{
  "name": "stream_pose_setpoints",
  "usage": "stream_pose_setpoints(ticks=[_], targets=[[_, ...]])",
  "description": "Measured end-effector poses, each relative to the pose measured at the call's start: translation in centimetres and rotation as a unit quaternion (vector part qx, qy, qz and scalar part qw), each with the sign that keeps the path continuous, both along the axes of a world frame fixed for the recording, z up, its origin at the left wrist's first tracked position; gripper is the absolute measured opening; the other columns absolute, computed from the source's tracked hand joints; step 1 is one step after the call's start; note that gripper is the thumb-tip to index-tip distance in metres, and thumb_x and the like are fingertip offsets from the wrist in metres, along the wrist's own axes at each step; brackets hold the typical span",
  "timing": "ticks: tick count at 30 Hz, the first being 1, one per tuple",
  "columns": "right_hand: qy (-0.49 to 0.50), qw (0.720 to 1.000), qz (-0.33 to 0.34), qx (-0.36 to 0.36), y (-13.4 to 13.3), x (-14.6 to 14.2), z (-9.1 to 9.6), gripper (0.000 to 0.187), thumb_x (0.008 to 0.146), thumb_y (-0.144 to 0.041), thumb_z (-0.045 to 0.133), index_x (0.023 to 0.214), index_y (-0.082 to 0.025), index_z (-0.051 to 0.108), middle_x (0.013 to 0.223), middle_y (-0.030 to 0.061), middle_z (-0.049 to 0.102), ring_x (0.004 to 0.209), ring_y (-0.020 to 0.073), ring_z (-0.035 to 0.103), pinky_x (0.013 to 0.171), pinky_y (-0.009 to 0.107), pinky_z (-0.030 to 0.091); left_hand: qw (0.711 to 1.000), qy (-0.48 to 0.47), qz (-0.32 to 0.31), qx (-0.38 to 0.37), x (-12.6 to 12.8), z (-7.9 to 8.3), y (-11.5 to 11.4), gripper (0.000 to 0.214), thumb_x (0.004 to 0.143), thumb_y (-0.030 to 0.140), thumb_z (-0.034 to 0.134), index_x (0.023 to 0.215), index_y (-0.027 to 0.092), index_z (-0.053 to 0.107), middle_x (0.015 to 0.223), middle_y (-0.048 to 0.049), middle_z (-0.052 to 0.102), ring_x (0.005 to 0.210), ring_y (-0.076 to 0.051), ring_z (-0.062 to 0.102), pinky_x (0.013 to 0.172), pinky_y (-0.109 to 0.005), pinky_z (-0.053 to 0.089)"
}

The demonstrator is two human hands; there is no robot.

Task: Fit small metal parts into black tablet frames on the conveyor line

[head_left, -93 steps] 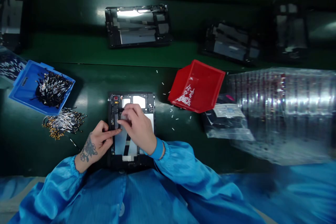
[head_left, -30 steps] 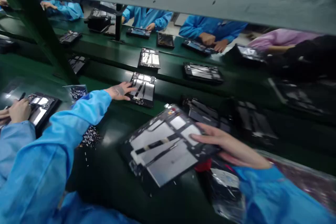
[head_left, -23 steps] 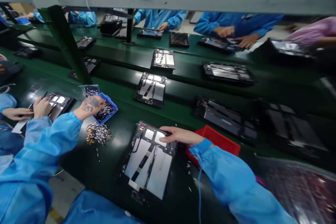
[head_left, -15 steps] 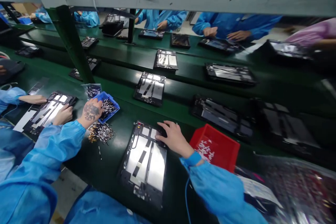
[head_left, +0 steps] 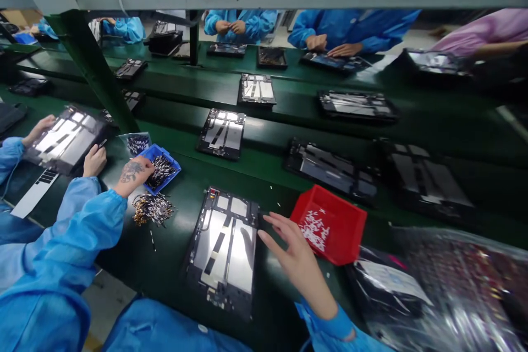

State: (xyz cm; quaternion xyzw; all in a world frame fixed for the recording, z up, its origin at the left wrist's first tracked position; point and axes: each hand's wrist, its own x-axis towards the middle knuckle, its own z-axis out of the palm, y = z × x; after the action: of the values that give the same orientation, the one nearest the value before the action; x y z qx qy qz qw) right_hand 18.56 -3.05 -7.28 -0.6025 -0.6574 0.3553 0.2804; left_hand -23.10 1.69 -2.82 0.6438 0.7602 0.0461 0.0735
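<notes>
An opened tablet frame (head_left: 225,247) with silver inner plates lies on the green bench in front of me. My right hand (head_left: 295,256) hovers just right of it, fingers stretched out and holding nothing. My left hand (head_left: 134,171), tattooed on its back, reaches into the blue bin (head_left: 160,169) of small black and silver cable parts; its fingertips are hidden among them. A loose heap of the same parts (head_left: 152,209) lies below that bin.
A red bin (head_left: 330,223) with small white pieces stands right of the tablet, beside shiny plastic bags (head_left: 433,291). More opened tablets (head_left: 223,133) ride the conveyor behind. A neighbour's hands (head_left: 94,160) hold another tablet at the left; other workers sit across the line.
My right hand has lifted off the tablet's top edge and drawn back to its right side with fingers spread. My left hand has gone deeper into the blue bin. The neighbour raised their tablet.
</notes>
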Motion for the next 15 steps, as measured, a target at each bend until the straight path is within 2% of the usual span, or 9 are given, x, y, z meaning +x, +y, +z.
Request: stream_pose_setpoints(ticks=[2, 5, 10, 12, 15], targets=[[0.015, 1.000, -0.001, -0.006, 0.1, -0.4, 0.0, 0.045, 0.081, -0.059, 0.055, 0.110, -0.026, 0.065, 0.129, 0.0110, 0.052, 0.120, 0.0294, 0.050, 0.092, 0.045, 0.050, 1.000, -0.004, 0.009, -0.003, 0.0, 0.1, 0.2, 0.022, 0.088, 0.027, 0.050, 0.082, 0.015, 0.068, 0.075, -0.0027, 0.063, 0.071, -0.016, 0.057, 0.065, -0.026, 0.045], [0.033, 0.999, 0.005, -0.002, 0.1, -0.9, -0.1, 0.044, 0.082, -0.058, 0.055, 0.110, -0.026, 0.065, 0.128, 0.0109, 0.052, 0.119, 0.0288, 0.051, 0.094, 0.045, 0.049, 1.000, 0.009, 0.017, 0.004, 0.7, -0.2, 0.6, 0.018, 0.085, 0.030, 0.056, 0.087, 0.017, 0.067, 0.086, -0.0055, 0.061, 0.085, -0.020, 0.057, 0.075, -0.031, 0.047], [0.044, 0.999, -0.004, -0.001, -0.3, -0.3, -0.7, 0.042, 0.082, -0.057, 0.055, 0.108, -0.026, 0.065, 0.129, 0.0106, 0.053, 0.117, 0.0277, 0.052, 0.099, 0.047, 0.047, 0.999, 0.021, -0.024, -0.013, 1.9, -0.5, 0.9, 0.015, 0.087, 0.021, 0.052, 0.082, 0.017, 0.066, 0.092, -0.0053, 0.058, 0.101, -0.023, 0.053, 0.090, -0.035, 0.045], [0.053, 0.998, -0.014, -0.003, -0.5, 0.3, -1.1, 0.043, 0.081, -0.058, 0.057, 0.108, -0.025, 0.065, 0.128, 0.0107, 0.053, 0.119, 0.0278, 0.052, 0.101, 0.048, 0.045, 0.999, 0.016, -0.039, -0.033, 1.7, -0.2, 1.0, 0.017, 0.090, 0.021, 0.050, 0.083, 0.015, 0.065, 0.094, -0.0043, 0.059, 0.102, -0.022, 0.054, 0.090, -0.036, 0.046], [0.064, 0.998, -0.029, 0.000, -0.7, 1.0, -1.6, 0.045, 0.079, -0.059, 0.059, 0.107, -0.025, 0.066, 0.127, 0.0105, 0.054, 0.120, 0.0282, 0.051, 0.102, 0.049, 0.045, 0.996, 0.010, -0.037, -0.078, 0.7, 0.8, 1.6, 0.020, 0.091, 0.031, 0.056, 0.098, 0.014, 0.063, 0.100, -0.0050, 0.063, 0.095, -0.020, 0.060, 0.084, -0.039, 0.052]])
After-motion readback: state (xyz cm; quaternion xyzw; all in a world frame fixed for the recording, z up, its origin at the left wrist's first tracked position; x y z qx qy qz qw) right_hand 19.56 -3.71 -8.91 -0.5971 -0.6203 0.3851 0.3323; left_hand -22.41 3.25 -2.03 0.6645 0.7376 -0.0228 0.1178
